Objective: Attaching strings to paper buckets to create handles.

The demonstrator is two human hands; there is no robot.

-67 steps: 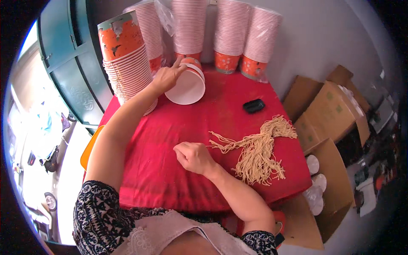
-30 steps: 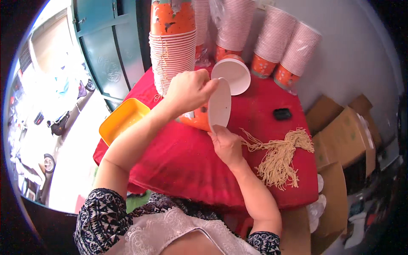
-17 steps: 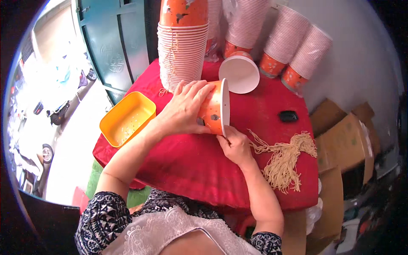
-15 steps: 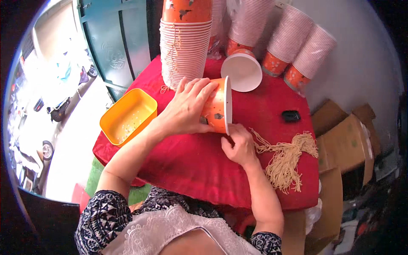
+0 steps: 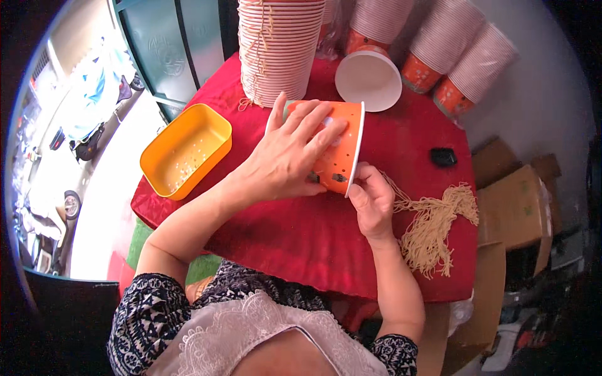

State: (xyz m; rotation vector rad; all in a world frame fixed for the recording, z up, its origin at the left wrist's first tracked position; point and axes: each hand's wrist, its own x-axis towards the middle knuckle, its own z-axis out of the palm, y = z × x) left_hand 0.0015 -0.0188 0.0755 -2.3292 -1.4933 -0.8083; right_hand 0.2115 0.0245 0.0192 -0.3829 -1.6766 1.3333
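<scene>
An orange paper bucket (image 5: 347, 139) with a white rim and dark specks lies on its side in the air above the red cloth, its mouth turned to the right. My left hand (image 5: 285, 150) is wrapped over its outside, fingers spread along the wall and thumb below. At the lower edge of the rim, my right hand (image 5: 375, 203) pinches with thumb and fingers; whether a thread is between them I cannot make out. To the right of that hand lies a bundle of beige strings (image 5: 433, 229).
A yellow plastic tub (image 5: 207, 160) holding small white bits stands left on the red-covered table (image 5: 269, 250). A tall stack of buckets (image 5: 279, 56) rises behind, beside a tipped bucket (image 5: 369, 81). Wrapped stacks (image 5: 445, 34) lean at the wall. A small black object (image 5: 443, 157) lies right; cardboard boxes (image 5: 511, 203) stand beyond.
The bucket has turned slightly and shifted right, showing more of its side. My right hand has turned and moved a little right along with the rim. The whole view has shifted slightly.
</scene>
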